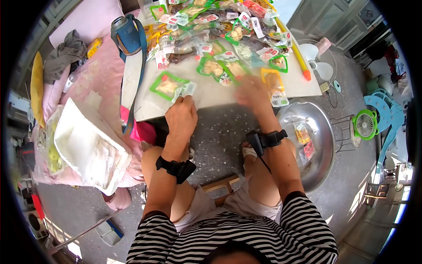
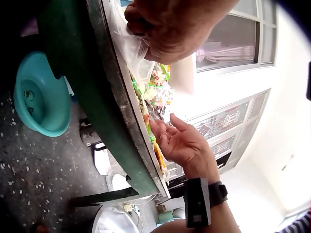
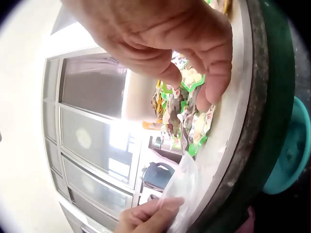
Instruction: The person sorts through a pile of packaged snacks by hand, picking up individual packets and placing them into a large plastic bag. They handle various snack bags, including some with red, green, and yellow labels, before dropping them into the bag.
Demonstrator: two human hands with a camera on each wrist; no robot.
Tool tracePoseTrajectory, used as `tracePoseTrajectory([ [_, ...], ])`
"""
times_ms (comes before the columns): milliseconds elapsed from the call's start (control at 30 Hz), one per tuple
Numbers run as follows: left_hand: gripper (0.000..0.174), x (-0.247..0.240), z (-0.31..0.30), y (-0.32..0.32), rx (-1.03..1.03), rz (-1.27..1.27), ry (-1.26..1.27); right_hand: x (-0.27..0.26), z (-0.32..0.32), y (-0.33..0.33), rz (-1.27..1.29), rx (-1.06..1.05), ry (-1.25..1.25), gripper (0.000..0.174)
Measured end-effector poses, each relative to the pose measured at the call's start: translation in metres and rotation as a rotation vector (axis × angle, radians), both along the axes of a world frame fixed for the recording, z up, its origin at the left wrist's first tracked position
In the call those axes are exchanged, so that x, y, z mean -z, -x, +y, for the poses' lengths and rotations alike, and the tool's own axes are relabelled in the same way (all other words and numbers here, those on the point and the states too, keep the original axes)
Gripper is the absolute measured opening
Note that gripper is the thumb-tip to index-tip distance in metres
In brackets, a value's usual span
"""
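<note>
At the table's near edge my left hand (image 1: 181, 116) pinches a clear plastic bag (image 3: 183, 187) between thumb and fingers. A green-edged food packet (image 1: 165, 86) lies just beyond that hand, beside the clear plastic. My right hand (image 1: 255, 94), blurred in the head view, hovers at the near side of the packet pile with nothing in its grasp. Its fingers are loosely bent, thumb apart, in the right wrist view. Close to it are green-edged packets (image 1: 212, 68) with pale pieces inside and a yellow-edged packet (image 1: 274, 86).
Many sealed packets cover the far part of the white table (image 1: 147, 105). A blue flask (image 1: 125, 37) with a strap stands at its left corner. To the right, a metal basin (image 1: 323, 145) on the floor holds several packets. A white foam box (image 1: 81, 136) sits on the bed.
</note>
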State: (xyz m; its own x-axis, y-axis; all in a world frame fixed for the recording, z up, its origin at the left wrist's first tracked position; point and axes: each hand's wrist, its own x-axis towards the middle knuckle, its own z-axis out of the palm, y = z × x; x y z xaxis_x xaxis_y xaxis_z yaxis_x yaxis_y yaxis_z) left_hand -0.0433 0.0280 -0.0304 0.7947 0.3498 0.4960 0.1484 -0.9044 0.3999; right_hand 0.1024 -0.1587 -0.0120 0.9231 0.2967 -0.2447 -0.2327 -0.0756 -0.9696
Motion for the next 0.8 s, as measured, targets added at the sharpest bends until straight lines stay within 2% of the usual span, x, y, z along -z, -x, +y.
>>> tracePoseTrajectory([
  [100,0.009,-0.003,0.001,0.000,0.005,0.025,0.009,0.003,-0.003,-0.020,-0.644,-0.131,0.698,0.035],
  [200,0.010,-0.002,-0.002,0.000,0.010,0.027,0.044,0.001,0.004,-0.031,-0.911,0.035,0.744,0.029],
  [300,0.009,0.001,-0.002,-0.001,0.011,0.029,0.048,0.009,0.010,-0.038,-0.949,-0.087,0.967,0.030],
  [400,0.008,0.002,0.000,-0.001,0.008,0.033,0.047,0.007,0.020,-0.025,-1.010,0.002,0.977,0.039],
  [500,0.007,0.001,-0.001,-0.001,0.005,0.036,0.044,0.029,0.017,-0.044,-1.116,0.028,0.824,0.054],
  [600,0.008,0.001,-0.001,-0.001,0.001,0.050,0.035,0.032,0.015,-0.044,-0.937,0.137,0.669,0.050],
  [700,0.009,0.003,-0.002,-0.002,-0.005,0.083,0.034,-0.028,0.013,-0.021,-0.218,-0.122,0.566,0.037],
  [800,0.009,0.003,-0.001,-0.002,-0.002,0.079,0.059,-0.008,0.003,-0.020,0.009,-0.065,-0.017,0.024],
])
